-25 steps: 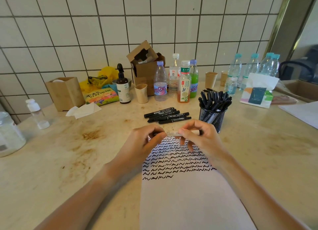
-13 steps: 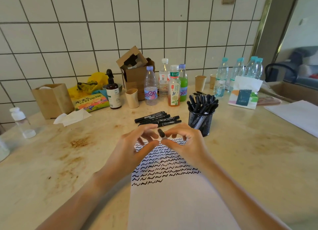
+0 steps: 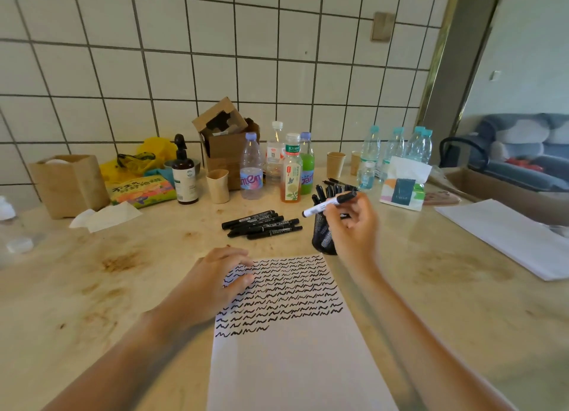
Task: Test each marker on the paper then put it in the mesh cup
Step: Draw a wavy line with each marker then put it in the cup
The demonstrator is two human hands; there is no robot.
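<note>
A: Right hand [image 3: 354,226]?
B: Pinches a marker [image 3: 328,204] over the mesh cup [image 3: 321,241], which is full of pens.
A: Left hand [image 3: 215,278]?
B: Fingers loosely curled, resting on the paper [image 3: 292,349], just before the cup. Four markers [image 3: 261,224] lie left of the cup.

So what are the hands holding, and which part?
The right hand pinches a marker near its black end. The left hand holds nothing; it rests on the paper.

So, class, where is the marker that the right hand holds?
In the head view, the marker is in the right hand, right of centre, over the mesh cup.
</note>
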